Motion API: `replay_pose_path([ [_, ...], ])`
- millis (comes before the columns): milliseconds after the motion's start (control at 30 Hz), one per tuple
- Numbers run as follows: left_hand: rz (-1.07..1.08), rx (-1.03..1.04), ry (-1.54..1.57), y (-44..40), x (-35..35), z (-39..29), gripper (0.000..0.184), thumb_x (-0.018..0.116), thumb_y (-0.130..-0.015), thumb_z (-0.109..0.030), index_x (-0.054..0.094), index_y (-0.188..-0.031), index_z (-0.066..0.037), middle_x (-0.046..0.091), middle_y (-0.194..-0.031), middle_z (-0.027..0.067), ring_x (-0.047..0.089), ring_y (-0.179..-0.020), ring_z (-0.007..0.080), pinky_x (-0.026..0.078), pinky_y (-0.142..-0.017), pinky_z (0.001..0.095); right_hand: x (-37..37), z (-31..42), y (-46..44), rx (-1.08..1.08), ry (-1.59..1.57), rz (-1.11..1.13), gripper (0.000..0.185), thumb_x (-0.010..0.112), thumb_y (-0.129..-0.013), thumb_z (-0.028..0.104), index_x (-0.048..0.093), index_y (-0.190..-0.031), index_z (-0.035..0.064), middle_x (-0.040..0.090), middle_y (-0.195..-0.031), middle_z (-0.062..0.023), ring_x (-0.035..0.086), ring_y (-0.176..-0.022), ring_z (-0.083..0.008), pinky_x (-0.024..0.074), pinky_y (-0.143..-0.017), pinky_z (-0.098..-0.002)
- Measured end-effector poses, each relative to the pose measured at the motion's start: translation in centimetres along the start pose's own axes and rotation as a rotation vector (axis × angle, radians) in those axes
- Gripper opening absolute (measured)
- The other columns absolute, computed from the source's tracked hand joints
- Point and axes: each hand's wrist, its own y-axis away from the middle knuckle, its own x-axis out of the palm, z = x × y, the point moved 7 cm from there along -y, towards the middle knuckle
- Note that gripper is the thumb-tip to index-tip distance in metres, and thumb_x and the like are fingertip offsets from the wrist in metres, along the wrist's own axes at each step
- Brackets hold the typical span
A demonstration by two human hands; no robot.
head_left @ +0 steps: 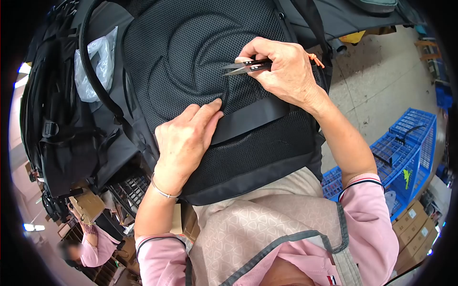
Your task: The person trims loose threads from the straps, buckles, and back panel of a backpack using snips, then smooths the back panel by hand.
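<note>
A black backpack with a padded mesh back panel lies in front of me, its lower edge against my apron. My right hand is closed round a pair of thread snips, whose two pointed blades are apart and aim left over the mesh. An orange cord hangs by that hand. My left hand rests on the panel, fingertips pressed together on the mesh just above a smooth black strap band. Whether those fingers pinch anything is too small to tell.
More black bags are piled at the left, near a clear plastic bag. Blue plastic crates and cardboard boxes stand at the right. Another person is at the lower left, beside a carton.
</note>
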Motion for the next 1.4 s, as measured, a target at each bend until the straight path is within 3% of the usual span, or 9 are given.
replay_pose_path([
  [167, -0.134, 0.058, 0.062, -0.4, 0.4, 0.0, 0.011, 0.073, -0.087, -0.004, 0.065, -0.095, -0.006, 0.069, -0.083, 0.0066, 0.068, -0.068, 0.0238, 0.053, -0.061, 0.0319, -0.2, 0.3, 0.1, 0.056, 0.020, 0.083, 0.017, 0.078, -0.080, 0.014, 0.071, -0.094, 0.0085, 0.073, -0.077, -0.0070, 0.072, -0.072, -0.0230, 0.0566, -0.066, -0.0334],
  [300, -0.088, -0.095, 0.253, 0.3, 0.6, 1.4, 0.008, 0.068, -0.089, -0.002, 0.062, -0.094, -0.004, 0.066, -0.077, 0.0074, 0.066, -0.065, 0.0244, 0.052, -0.060, 0.0328, -0.7, 1.9, 1.0, 0.019, -0.036, 0.132, 0.028, 0.080, -0.082, 0.023, 0.068, -0.100, 0.0059, 0.072, -0.085, -0.0088, 0.071, -0.078, -0.0251, 0.0562, -0.070, -0.0340],
  [433, -0.049, -0.190, 0.382, 0.5, 0.6, 1.9, 0.005, 0.064, -0.092, -0.001, 0.061, -0.095, -0.003, 0.062, -0.071, 0.0068, 0.062, -0.058, 0.0189, 0.050, -0.057, 0.0301, -0.5, 3.2, 2.1, -0.067, 0.033, 0.151, 0.033, 0.079, -0.084, 0.030, 0.065, -0.100, 0.0051, 0.069, -0.085, -0.0086, 0.069, -0.077, -0.0262, 0.0556, -0.070, -0.0356],
  [600, -0.012, -0.265, 0.456, 0.6, 0.8, 2.4, 0.002, 0.062, -0.095, -0.002, 0.060, -0.096, -0.004, 0.058, -0.067, 0.0043, 0.058, -0.056, 0.0142, 0.048, -0.056, 0.0282, 0.7, 4.8, 2.8, -0.262, 0.288, 0.154, 0.026, 0.079, -0.080, 0.029, 0.065, -0.092, 0.0100, 0.060, -0.074, -0.0023, 0.065, -0.075, -0.0194, 0.0539, -0.069, -0.0338],
  [700, -0.008, -0.275, 0.456, 0.6, 1.0, 2.6, 0.011, 0.060, -0.100, -0.012, 0.061, -0.095, -0.003, 0.056, -0.067, 0.0007, 0.056, -0.060, 0.0086, 0.048, -0.059, 0.0241, 1.4, 5.5, 2.9, -0.327, 0.308, 0.142, 0.024, 0.079, -0.079, 0.027, 0.066, -0.090, 0.0105, 0.061, -0.074, -0.0015, 0.065, -0.077, -0.0185, 0.0532, -0.069, -0.0331],
  [1200, -0.025, -0.231, 0.430, 0.4, 1.2, 2.8, 0.011, 0.058, -0.101, -0.011, 0.060, -0.096, -0.002, 0.055, -0.067, 0.0009, 0.054, -0.059, 0.0076, 0.047, -0.058, 0.0240, 2.7, 5.5, 2.6, -0.410, 0.419, 0.210, 0.013, 0.075, -0.081, 0.019, 0.065, -0.080, 0.0105, 0.061, -0.073, -0.0015, 0.065, -0.075, -0.0179, 0.0497, -0.066, -0.0332],
  [1300, -0.008, -0.344, 0.545, 0.6, 0.6, 3.0, 0.008, 0.061, -0.097, -0.008, 0.060, -0.092, -0.002, 0.055, -0.067, 0.0013, 0.054, -0.060, 0.0082, 0.046, -0.057, 0.0243, 2.2, 5.5, 2.3, -0.398, 0.333, 0.178, 0.017, 0.076, -0.081, 0.021, 0.063, -0.077, 0.0096, 0.062, -0.072, -0.0028, 0.066, -0.076, -0.0197, 0.0503, -0.064, -0.0346],
  [1367, 0.083, -0.168, 0.646, 0.9, -0.6, 2.3, 0.014, 0.066, -0.092, -0.008, 0.060, -0.082, -0.001, 0.055, -0.066, 0.0023, 0.054, -0.059, 0.0095, 0.045, -0.056, 0.0248, 1.0, 4.7, 1.9, -0.264, 0.221, 0.176, 0.017, 0.077, -0.082, 0.021, 0.065, -0.081, 0.0086, 0.063, -0.072, -0.0023, 0.065, -0.074, -0.0170, 0.0503, -0.063, -0.0332],
  [1400, 0.233, -0.109, 0.691, 1.3, -1.2, 1.8, 0.020, 0.066, -0.088, -0.008, 0.058, -0.071, -0.001, 0.058, -0.067, 0.0037, 0.056, -0.059, 0.0111, 0.045, -0.057, 0.0259, 0.3, 4.4, 1.6, -0.201, 0.166, 0.174, 0.016, 0.077, -0.083, 0.020, 0.067, -0.083, 0.0081, 0.063, -0.072, -0.0021, 0.065, -0.073, -0.0156, 0.0503, -0.063, -0.0325],
])
